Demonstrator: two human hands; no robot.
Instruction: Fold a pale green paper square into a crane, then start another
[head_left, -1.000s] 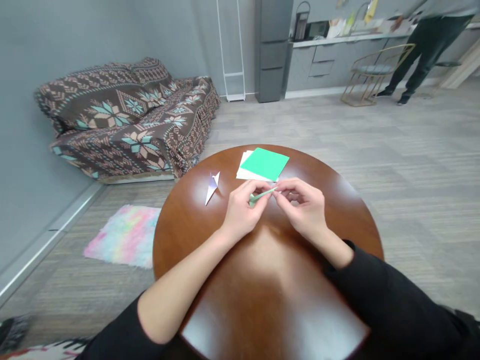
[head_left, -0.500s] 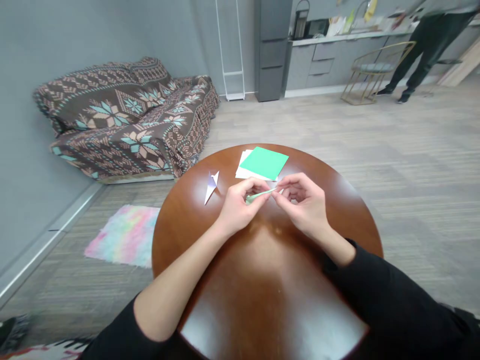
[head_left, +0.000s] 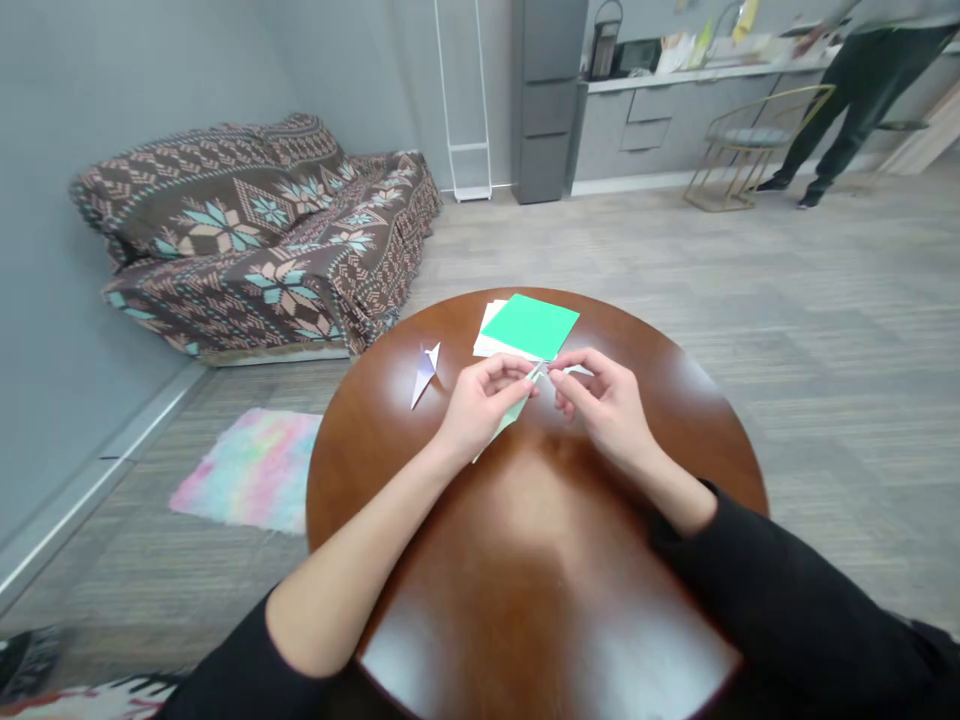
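Observation:
Both my hands meet over the middle of a round brown table (head_left: 525, 560). My left hand (head_left: 480, 405) pinches a narrow folded piece of pale green paper (head_left: 504, 424), whose lower tip points down and left below the fingers. My right hand (head_left: 604, 400) pinches the upper end of the same paper, where a thin white flap sticks out to the right. Just beyond my fingers lies a small stack of square sheets (head_left: 529, 326), green on top and white below. A small folded white paper figure (head_left: 424, 373) rests on the table to the left.
A sofa under a patterned brown blanket (head_left: 255, 235) stands at the left wall. A pastel rug (head_left: 251, 470) lies on the floor beside the table. At the back are grey cabinets (head_left: 544, 100), a gold wire chair (head_left: 750, 140) and a person in dark trousers (head_left: 847, 90) at a counter.
The folded green paper has turned from lying level between my hands to slanting down and left. My right hand has pulled a thin flap out to the right.

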